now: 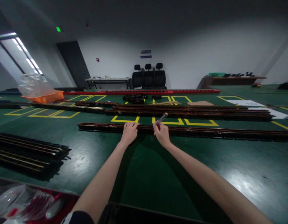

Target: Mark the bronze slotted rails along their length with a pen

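A long dark rail [204, 132] with copper-coloured strips lies across the green table in front of me. My left hand [129, 133] rests on it near its left part, fingers bent over the edge and gripping it. Just to the right, my right hand [161, 133] is closed around a pen [162, 117], held at a slant with its capped-looking end pointing up and right. The pen's lower end is hidden by my fingers, so I cannot tell whether its tip touches the rail.
More dark rails [192, 112] lie behind, and another bundle [24, 152] sits at left. An orange basket [47, 97] with clear plastic bags stands at the far left. Small black parts [134, 98], cardboard [200, 103] and white paper [246, 103] lie further back.
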The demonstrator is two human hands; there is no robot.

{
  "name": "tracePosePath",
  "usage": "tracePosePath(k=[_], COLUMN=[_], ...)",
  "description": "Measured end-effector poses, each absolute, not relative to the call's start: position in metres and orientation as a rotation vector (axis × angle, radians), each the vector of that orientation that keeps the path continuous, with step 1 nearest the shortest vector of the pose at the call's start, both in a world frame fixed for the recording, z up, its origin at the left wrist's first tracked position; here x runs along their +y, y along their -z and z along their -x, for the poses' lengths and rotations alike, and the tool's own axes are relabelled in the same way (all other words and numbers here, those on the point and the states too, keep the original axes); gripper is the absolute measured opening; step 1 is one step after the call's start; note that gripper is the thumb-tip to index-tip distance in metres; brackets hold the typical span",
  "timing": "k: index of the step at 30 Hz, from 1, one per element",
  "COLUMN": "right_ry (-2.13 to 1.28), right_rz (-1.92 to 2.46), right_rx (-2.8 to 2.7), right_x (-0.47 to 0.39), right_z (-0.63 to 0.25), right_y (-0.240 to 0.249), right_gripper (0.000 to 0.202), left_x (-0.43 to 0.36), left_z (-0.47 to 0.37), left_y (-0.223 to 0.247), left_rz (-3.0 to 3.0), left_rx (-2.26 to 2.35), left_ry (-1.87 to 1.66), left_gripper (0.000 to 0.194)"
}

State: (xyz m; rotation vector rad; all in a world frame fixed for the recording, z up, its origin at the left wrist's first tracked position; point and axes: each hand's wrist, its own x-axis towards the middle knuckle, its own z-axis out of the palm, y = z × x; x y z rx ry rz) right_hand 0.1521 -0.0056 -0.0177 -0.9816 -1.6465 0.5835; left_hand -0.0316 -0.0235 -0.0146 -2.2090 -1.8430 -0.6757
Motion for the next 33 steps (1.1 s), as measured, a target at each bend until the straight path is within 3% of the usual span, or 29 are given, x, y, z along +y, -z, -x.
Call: tracePosePath(k=[33], right_ry=[-0.685], right_rz=[0.889], right_rx=[-1.638], right_x=[-0.006], right_z=[-0.161], right_y=[0.013], right_gripper=[0.040], left_x=[-0.021], left_z=[0.036], left_y=[0.018], left_rz=[2.229], left_rx=[-1.831], left_ry=[0.748], left_gripper=[0.036])
